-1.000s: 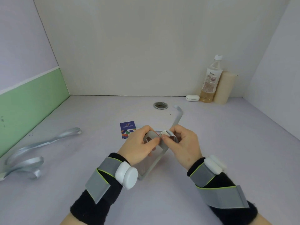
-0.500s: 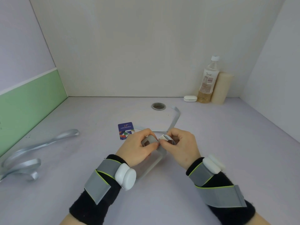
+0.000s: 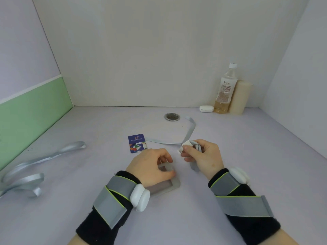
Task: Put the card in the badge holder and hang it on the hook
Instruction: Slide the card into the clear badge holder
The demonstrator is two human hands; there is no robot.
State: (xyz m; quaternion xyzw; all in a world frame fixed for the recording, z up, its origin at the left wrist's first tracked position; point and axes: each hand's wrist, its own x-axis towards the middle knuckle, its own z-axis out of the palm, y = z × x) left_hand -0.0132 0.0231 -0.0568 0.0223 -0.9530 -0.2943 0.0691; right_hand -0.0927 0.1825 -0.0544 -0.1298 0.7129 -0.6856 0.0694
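Observation:
A grey badge holder lies flat on the table under my left hand, whose fingers grip its upper end. My right hand is shut on the white clip of a light grey lanyard, a little to the right of the holder and apart from it. The lanyard loops back over the table toward the drain. A blue card with a coloured pattern lies face up just beyond my left hand. No hook is in view.
A second silvery lanyard lies coiled at the left. A round drain sits mid-table at the back. A white earbud case, a drink bottle and a cream cylinder stand in the back right corner. White walls enclose three sides.
My hands have come apart. The right hand has pulled the lanyard clip to the right, away from the holder. The left hand has lowered the holder flat onto the table.

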